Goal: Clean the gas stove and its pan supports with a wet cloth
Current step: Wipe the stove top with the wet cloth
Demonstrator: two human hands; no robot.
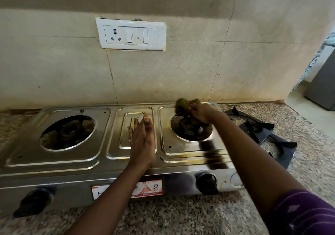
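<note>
A two-burner stainless steel gas stove [76, 160] stands on the granite counter, both burners bare. My left hand [142, 140] lies flat, fingers apart, on the stove's raised middle panel. My right hand [200, 110] is closed on a green cloth [182, 104] at the far edge of the right burner [190, 128], pressing it on the steel there. The two black pan supports [268, 135] lie stacked on the counter just right of the stove.
A white socket-and-switch plate [130, 34] is on the tiled wall behind the stove. Two black knobs [207, 183] project from the stove's front. A grey appliance [324, 88] stands at the far right. Speckled counter [181, 214] runs along the front.
</note>
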